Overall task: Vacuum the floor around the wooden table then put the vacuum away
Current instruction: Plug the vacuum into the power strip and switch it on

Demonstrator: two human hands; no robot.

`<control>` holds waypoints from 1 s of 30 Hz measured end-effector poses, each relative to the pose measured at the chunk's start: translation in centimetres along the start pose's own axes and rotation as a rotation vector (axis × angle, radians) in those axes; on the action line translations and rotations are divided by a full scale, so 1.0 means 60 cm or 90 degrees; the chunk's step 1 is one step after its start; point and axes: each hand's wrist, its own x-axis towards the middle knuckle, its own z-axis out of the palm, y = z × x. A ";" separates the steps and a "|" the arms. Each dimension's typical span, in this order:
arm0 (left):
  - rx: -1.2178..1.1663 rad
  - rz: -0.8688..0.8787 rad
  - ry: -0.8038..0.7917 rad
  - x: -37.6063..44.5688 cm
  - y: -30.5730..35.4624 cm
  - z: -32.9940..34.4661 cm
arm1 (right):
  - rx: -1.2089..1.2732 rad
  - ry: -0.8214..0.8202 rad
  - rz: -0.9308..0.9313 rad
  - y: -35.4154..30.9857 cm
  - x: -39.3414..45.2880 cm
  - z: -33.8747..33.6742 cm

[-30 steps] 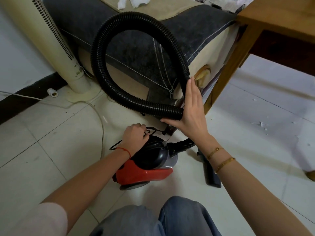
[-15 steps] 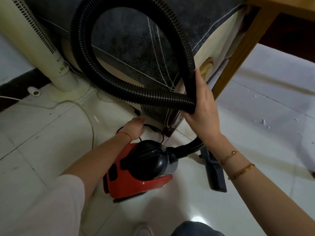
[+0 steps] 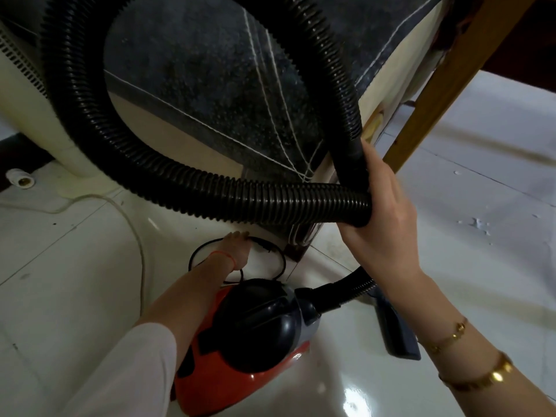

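A red and black canister vacuum (image 3: pixel 249 344) sits on the white tile floor in front of me. Its black ribbed hose (image 3: pixel 126 158) curls up in a big loop. My right hand (image 3: pixel 382 212) grips the hose where the loop crosses itself, holding both runs together. My left hand (image 3: pixel 236 249) reaches down past the vacuum to its black power cord (image 3: pixel 276 254), which lies in a loop on the floor; the fingertips touch the cord. The black floor nozzle (image 3: pixel 397 335) lies beside the vacuum on the right. A wooden table leg (image 3: pixel 445 82) slants at the upper right.
A rolled dark grey mat (image 3: pixel 225 70) tied with white string stands just behind the hose. A cream tower fan (image 3: pixel 21 85) rises at the left, its pale cable (image 3: pixel 132 230) trailing over the tiles. A small white plug (image 3: pixel 21 180) lies by the black skirting.
The view has moved closer and lower. My right hand went from flat against the hose to gripping both runs of the loop. My left hand left the vacuum body and reached forward to the cord.
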 end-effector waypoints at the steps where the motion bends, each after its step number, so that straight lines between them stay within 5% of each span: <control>1: 0.024 0.000 -0.005 0.004 0.003 0.001 | 0.000 0.001 0.000 0.000 0.000 0.000; 10: 0.022 -0.052 0.009 0.004 0.021 -0.002 | 0.023 -0.005 0.019 -0.005 0.002 -0.006; 21: -0.385 -0.045 0.232 -0.135 -0.014 -0.088 | 0.020 -0.068 0.016 -0.013 0.002 -0.026; 30: -0.569 -0.182 0.342 -0.354 0.012 -0.141 | -0.007 -0.127 -0.026 -0.055 -0.017 -0.046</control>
